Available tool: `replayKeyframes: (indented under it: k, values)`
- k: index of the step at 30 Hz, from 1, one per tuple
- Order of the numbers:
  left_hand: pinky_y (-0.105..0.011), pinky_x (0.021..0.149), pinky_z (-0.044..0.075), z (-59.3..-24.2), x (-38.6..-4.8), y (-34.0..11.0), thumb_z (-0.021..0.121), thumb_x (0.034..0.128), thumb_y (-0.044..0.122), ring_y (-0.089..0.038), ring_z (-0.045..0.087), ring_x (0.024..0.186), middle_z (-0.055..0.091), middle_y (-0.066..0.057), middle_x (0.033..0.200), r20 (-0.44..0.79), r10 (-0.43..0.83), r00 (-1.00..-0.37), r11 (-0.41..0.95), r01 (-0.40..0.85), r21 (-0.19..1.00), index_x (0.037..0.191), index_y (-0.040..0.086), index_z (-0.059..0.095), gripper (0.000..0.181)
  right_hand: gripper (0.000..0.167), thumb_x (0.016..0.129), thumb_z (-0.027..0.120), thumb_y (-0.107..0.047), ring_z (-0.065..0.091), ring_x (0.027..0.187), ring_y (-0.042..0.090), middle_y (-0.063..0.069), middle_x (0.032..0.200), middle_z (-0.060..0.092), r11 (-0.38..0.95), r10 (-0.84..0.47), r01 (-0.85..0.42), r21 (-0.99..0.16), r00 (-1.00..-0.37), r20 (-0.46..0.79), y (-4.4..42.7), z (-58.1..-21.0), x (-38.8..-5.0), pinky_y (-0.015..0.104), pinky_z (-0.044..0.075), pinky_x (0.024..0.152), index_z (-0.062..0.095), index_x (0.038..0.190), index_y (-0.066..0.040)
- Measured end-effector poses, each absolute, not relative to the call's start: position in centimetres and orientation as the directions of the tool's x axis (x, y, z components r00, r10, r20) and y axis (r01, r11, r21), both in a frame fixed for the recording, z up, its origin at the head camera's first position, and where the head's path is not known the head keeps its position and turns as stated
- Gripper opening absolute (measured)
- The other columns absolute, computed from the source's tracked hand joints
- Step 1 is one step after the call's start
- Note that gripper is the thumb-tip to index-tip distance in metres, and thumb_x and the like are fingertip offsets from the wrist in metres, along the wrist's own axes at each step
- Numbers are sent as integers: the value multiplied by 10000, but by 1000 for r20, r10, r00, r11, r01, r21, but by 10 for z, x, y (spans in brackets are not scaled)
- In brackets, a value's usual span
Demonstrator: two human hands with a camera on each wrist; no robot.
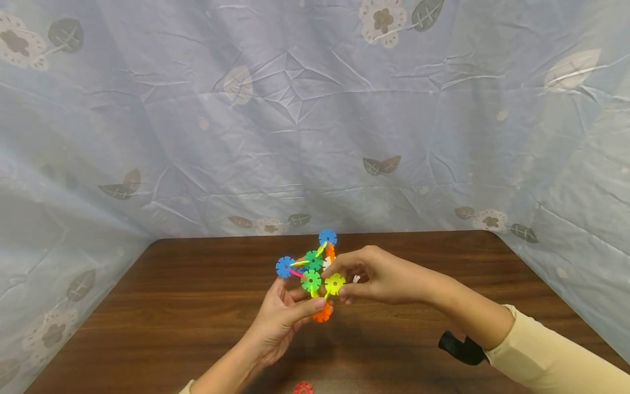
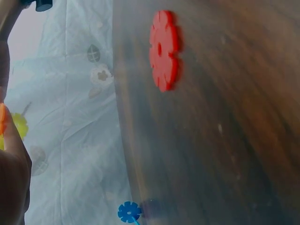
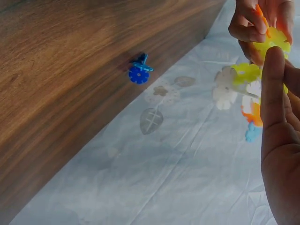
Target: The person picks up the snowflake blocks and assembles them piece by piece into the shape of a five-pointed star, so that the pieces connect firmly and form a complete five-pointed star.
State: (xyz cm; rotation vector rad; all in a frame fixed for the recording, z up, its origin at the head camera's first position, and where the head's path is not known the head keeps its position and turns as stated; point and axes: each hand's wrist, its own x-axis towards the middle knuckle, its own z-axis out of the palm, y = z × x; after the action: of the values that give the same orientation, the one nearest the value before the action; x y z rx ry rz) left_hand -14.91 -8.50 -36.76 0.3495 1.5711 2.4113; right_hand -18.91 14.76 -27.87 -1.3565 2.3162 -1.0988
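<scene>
A construction of notched plastic discs (image 1: 311, 280), in green, blue, yellow, orange, pink and white, is held up above the table. My left hand (image 1: 278, 323) grips it from below, its thumb over the orange disc (image 1: 322, 314) at the bottom. From the right, my right hand (image 1: 381, 276) pinches the yellow disc (image 1: 336, 284) at its edge. The right wrist view shows a fingertip against that yellow disc (image 3: 276, 40), beside the left hand (image 3: 248, 23). In the left wrist view, only part of a hand (image 2: 11, 178) shows at the left edge.
A red notched disc (image 2: 164, 50) lies loose on the brown wooden table (image 1: 197, 306), near its front edge. A small blue disc cluster (image 3: 139, 74) appears by the table's edge. Patterned pale cloth (image 1: 295, 137) surrounds the table. Something black (image 1: 462, 348) is beside the right sleeve.
</scene>
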Motion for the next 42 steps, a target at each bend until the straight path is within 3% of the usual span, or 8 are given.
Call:
replayKeyframes:
  k: [10,14,23,31,33,36,39,42]
  values:
    - [-300,907,641,-368,-151,-84,759,889,-56,-144,782,958,808,-2,1087,131,357,-925,-362,-8,932,1465,-43,419,669,293,941,726,31,721,799,42,68,1008,786,305,-849,-701,-645,-507,151,147,-274,-188,255,650,752,710,1231,-15]
    - [-305,908,642,-367,-153,-85,768,889,-48,-140,779,964,807,10,1083,147,372,-917,-357,5,934,1465,-73,421,673,293,944,719,35,749,820,94,67,1016,789,303,-856,-710,-635,-496,146,147,-273,-186,239,648,763,710,1232,-20]
    - [-313,937,635,-369,-155,-90,749,914,-35,-158,775,1012,791,-4,1156,161,395,-905,-354,12,935,1479,-85,398,666,274,940,741,0,684,851,-12,15,999,782,335,-847,-767,-548,-500,181,142,-274,-183,218,630,790,717,1202,-76]
    - [-317,986,616,-372,-153,-94,709,953,-16,-156,759,1072,756,-15,1212,120,407,-905,-355,-35,934,1510,-79,346,667,432,965,744,-81,691,830,-3,4,935,765,334,-822,-770,-544,-520,232,149,-277,-186,237,636,767,638,1383,-103]
    - [-317,992,613,-371,-153,-95,700,959,-11,-164,759,1072,750,-25,1215,113,405,-907,-354,-41,935,1496,-92,345,649,400,977,735,-102,685,808,13,-5,927,754,342,-782,-772,-536,-550,294,155,-280,-187,252,633,739,641,1366,-97]
    - [-306,987,615,-371,-153,-95,693,961,-8,-168,753,1073,742,-22,1186,107,390,-915,-355,-42,934,1443,-98,381,581,298,1000,713,-147,648,794,31,-19,933,725,421,-679,-737,-528,-643,355,164,-287,-190,237,596,704,667,1289,-89]
    - [-283,967,620,-370,-154,-95,685,963,-11,-165,755,1059,742,-15,1150,112,370,-922,-359,-31,933,1410,-97,421,526,306,1013,700,-188,662,828,60,46,988,739,452,-613,-635,-626,-731,299,168,-300,-193,241,600,709,643,1275,-41]
    - [-272,961,620,-369,-155,-95,674,968,-12,-158,758,1048,747,-8,1152,121,363,-924,-370,-23,929,1425,-105,435,524,414,1020,688,-169,729,899,123,193,1044,746,363,-638,-505,-783,-747,186,166,-317,-197,296,650,766,561,1353,42]
